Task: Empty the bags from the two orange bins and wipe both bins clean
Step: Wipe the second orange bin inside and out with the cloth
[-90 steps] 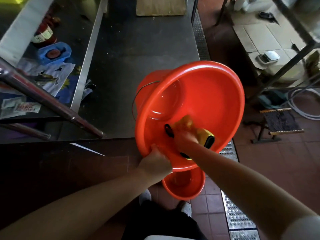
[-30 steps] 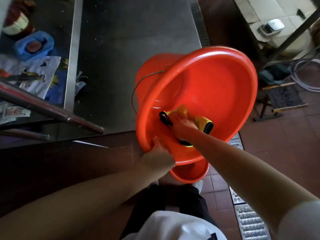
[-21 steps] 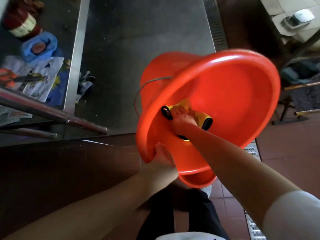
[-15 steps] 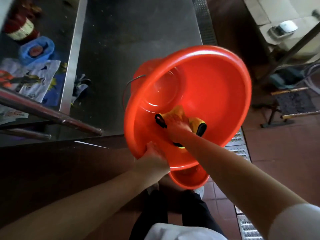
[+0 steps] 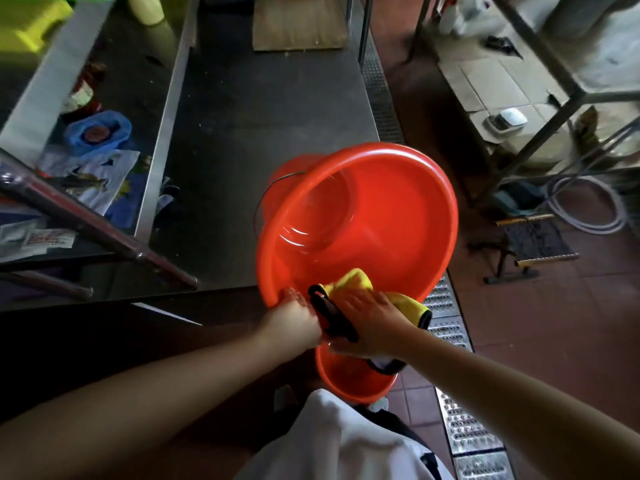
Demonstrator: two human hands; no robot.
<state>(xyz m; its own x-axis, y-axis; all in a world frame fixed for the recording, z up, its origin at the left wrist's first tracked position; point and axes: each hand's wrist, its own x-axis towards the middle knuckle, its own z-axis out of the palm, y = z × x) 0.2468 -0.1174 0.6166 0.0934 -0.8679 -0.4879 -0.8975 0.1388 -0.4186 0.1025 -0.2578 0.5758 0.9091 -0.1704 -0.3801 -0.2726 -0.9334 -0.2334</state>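
Note:
An orange bin (image 5: 381,216) is tilted toward me at the edge of the steel table (image 5: 270,109), its wire handle hanging on the left. My left hand (image 5: 294,317) grips the bin's near rim. My right hand (image 5: 367,317) presses a yellow cloth with black edging (image 5: 349,282) over the near rim, fingers spread flat and thumb under the cloth's edge. A second orange bin (image 5: 349,379) stands on the floor below, mostly hidden by my hands and arms. No bag shows in either bin.
A blue dish (image 5: 98,131), papers and a bottle lie on the shelf at left. A metal rail (image 5: 97,226) slants across the left. A floor drain grate (image 5: 457,393) runs on the right, with a metal rack, hose and small stool beyond on the red tiles.
My right hand has drawn the cloth from the bin's inner wall back onto the near rim, close to my left hand. The view has swung, and the bin sits lower in it.

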